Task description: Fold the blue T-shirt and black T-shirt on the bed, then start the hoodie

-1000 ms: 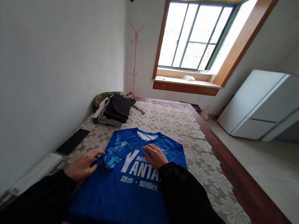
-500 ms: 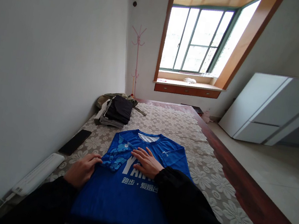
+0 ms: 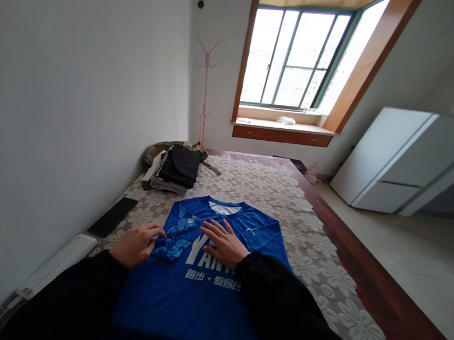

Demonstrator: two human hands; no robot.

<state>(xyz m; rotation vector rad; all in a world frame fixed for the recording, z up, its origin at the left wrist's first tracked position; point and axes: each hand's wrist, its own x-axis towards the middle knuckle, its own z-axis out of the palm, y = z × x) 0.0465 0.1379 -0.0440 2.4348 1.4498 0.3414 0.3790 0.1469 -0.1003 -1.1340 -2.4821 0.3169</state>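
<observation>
- Shirt (image 3: 199, 281): blue sports jersey with white lettering, lying flat and face up on the patterned cover (image 3: 317, 255) just in front of me, collar pointing toward the window (image 3: 293, 59). Its left sleeve is folded inward over the chest.
- Left hand (image 3: 137, 244): I see its fingers curled onto the folded sleeve at the shirt's left edge, pinching the cloth there.
- Right hand (image 3: 225, 243): spread flat, palm down, on the chest of the shirt over the lettering; fingers loose, gripping nothing, only pressing.
- Stack of folded clothes (image 3: 175, 168): dark and grey pieces, further up the cover near the wall, well apart from the shirt.
- Phone (image 3: 113, 216): black, lying face down on the cover beside the wall, left of the shirt.
- Power strip (image 3: 57, 264): white, along the wall edge near my left sleeve.
- Coat stand (image 3: 203, 85): pink, in the corner.
- Fridge (image 3: 411, 160): white, on the floor at right.
</observation>
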